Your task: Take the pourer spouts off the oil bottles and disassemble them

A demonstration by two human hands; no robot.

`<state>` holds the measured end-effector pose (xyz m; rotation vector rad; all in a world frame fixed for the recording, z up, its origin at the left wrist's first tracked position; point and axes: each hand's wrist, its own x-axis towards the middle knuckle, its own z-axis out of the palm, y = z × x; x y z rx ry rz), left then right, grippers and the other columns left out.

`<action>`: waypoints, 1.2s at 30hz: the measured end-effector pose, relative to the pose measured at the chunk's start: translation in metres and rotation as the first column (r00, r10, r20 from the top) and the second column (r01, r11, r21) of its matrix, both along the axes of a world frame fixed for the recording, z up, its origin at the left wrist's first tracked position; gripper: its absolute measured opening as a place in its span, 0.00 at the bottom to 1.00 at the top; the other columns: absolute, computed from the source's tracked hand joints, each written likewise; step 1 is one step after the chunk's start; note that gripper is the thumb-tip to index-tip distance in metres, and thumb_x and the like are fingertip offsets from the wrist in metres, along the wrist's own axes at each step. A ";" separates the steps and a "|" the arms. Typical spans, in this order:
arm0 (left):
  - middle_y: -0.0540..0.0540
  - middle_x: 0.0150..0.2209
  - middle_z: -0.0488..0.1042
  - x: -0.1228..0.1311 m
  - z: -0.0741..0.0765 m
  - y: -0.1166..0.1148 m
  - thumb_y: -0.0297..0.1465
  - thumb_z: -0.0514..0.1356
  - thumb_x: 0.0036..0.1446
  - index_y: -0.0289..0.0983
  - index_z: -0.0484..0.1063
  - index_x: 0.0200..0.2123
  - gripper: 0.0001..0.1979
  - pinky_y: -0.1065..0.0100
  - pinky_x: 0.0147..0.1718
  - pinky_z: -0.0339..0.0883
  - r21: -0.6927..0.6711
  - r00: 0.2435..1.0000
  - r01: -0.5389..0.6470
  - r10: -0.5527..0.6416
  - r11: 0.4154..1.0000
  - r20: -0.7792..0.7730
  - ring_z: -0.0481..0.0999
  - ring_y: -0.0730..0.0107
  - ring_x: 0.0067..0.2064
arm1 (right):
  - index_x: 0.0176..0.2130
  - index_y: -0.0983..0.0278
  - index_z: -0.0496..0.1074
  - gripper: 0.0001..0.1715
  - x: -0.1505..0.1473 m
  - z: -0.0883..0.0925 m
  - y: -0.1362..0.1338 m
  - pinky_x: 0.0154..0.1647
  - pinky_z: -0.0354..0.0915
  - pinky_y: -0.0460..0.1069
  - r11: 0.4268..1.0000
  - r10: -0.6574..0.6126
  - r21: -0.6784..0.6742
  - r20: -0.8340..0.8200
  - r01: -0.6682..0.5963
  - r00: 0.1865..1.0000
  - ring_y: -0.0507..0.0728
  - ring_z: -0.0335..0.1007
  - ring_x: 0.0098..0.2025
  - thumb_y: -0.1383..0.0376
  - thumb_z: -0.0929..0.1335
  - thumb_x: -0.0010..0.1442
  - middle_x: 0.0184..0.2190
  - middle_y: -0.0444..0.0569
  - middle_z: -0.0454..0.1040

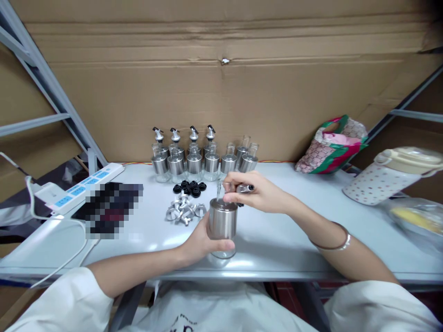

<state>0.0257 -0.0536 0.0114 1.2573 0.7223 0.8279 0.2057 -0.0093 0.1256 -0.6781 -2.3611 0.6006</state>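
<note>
My left hand (pixel 200 242) is wrapped round a steel-sleeved glass oil bottle (pixel 223 226) standing near the table's front edge. My right hand (pixel 258 191) hovers over the bottle's neck, fingers pinched on a small metal pourer spout with a black tip (pixel 245 188). Just beyond the bottle lie a heap of several metal spouts (pixel 183 211) and a cluster of black rubber stoppers (pixel 189 187). A row of several similar bottles (pixel 204 159) stands at the back, some fitted with pourers.
The grey table (pixel 294 240) backs onto a cardboard wall. A white power strip (pixel 86 184) and cables lie at the left, beside a blurred dark item (pixel 110 207). A patterned bag (pixel 334 145), a spotted jug (pixel 391 177) and a plastic bag (pixel 418 219) sit at the right.
</note>
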 end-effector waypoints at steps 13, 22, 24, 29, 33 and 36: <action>0.43 0.44 0.63 0.004 -0.009 0.002 0.44 0.61 0.53 0.37 0.57 0.46 0.25 0.61 0.40 0.64 -0.070 0.991 -0.008 0.017 0.997 0.136 0.72 0.66 0.40 | 0.31 0.63 0.68 0.08 0.022 0.016 0.086 0.26 0.53 0.46 0.697 -0.650 0.361 -0.046 0.620 0.758 0.50 0.57 0.22 0.60 0.66 0.58 0.23 0.44 0.70; 0.45 0.41 0.63 0.004 -0.010 0.003 0.42 0.59 0.55 0.37 0.58 0.44 0.20 0.63 0.39 0.64 -0.085 0.993 0.011 -0.001 0.996 0.118 0.73 0.69 0.38 | 0.38 0.62 0.71 0.10 0.015 -0.011 0.117 0.31 0.55 0.48 0.642 -0.737 0.448 0.139 0.622 0.661 0.58 0.68 0.32 0.60 0.64 0.61 0.33 0.51 0.77; 0.45 0.41 0.64 0.004 -0.009 0.003 0.42 0.59 0.54 0.37 0.59 0.44 0.20 0.63 0.38 0.64 -0.084 0.994 0.011 -0.002 0.996 0.106 0.73 0.70 0.37 | 0.40 0.63 0.71 0.11 0.014 -0.016 0.122 0.32 0.56 0.49 0.651 -0.746 0.425 0.207 0.628 0.633 0.60 0.70 0.34 0.60 0.63 0.62 0.33 0.54 0.77; 0.47 0.40 0.63 0.005 -0.006 0.003 0.41 0.59 0.54 0.37 0.58 0.43 0.20 0.64 0.38 0.64 -0.074 0.998 0.013 -0.009 0.997 0.055 0.72 0.72 0.35 | 0.46 0.66 0.69 0.17 0.011 -0.024 0.124 0.34 0.59 0.51 0.618 -0.782 0.423 0.244 0.663 0.573 0.64 0.71 0.36 0.59 0.62 0.62 0.35 0.59 0.77; 0.47 0.39 0.64 0.005 -0.005 0.003 0.40 0.59 0.54 0.37 0.58 0.43 0.18 0.64 0.38 0.64 -0.067 0.999 0.006 -0.004 0.998 0.040 0.73 0.73 0.34 | 0.53 0.65 0.64 0.20 0.018 -0.018 0.101 0.33 0.58 0.50 0.576 -0.803 0.475 0.175 0.665 0.570 0.63 0.71 0.36 0.61 0.61 0.62 0.37 0.56 0.77; 0.48 0.38 0.64 0.006 -0.004 0.004 0.39 0.60 0.53 0.37 0.59 0.42 0.18 0.64 0.37 0.65 -0.077 0.999 0.002 0.001 0.997 0.036 0.73 0.73 0.33 | 0.42 0.63 0.71 0.13 0.037 -0.018 0.074 0.30 0.57 0.49 0.676 -0.736 0.445 0.365 0.588 0.570 0.60 0.71 0.33 0.63 0.61 0.60 0.32 0.53 0.77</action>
